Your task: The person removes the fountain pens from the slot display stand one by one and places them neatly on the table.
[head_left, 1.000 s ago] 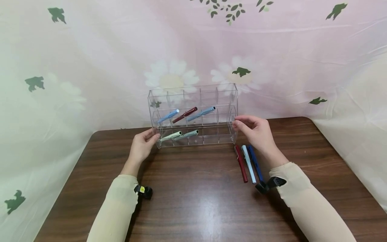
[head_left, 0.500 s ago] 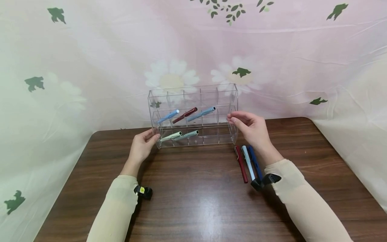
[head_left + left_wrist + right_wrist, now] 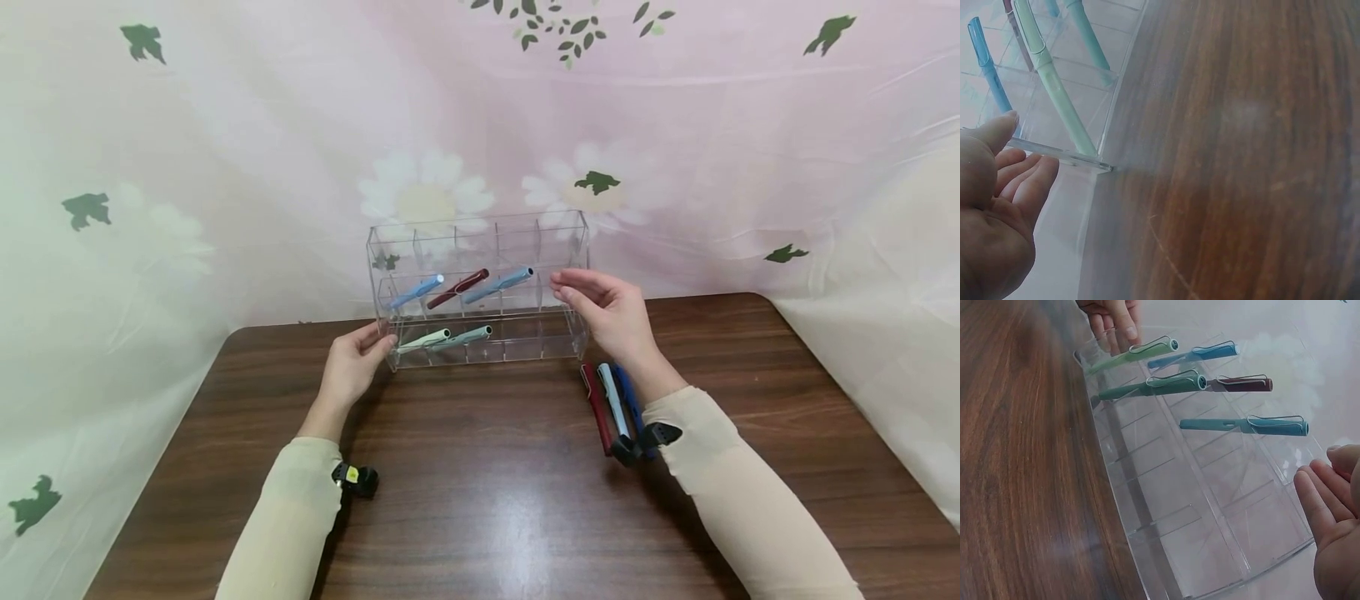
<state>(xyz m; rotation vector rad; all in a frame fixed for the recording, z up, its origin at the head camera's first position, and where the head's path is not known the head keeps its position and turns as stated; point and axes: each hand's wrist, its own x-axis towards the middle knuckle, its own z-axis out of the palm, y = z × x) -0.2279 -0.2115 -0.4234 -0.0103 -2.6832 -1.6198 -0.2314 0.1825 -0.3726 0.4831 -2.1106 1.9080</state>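
Five pens (image 3: 498, 285) in clear rack (image 3: 522, 347), left hand (image 3: 351, 367) pinching its side, right hand (image 3: 613, 318) shifted leftward, grip relaxed

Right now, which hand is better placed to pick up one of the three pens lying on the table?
Probably the right hand: it holds nothing and is nearer the three pens, while the left hand grips the left end of the clear rack.
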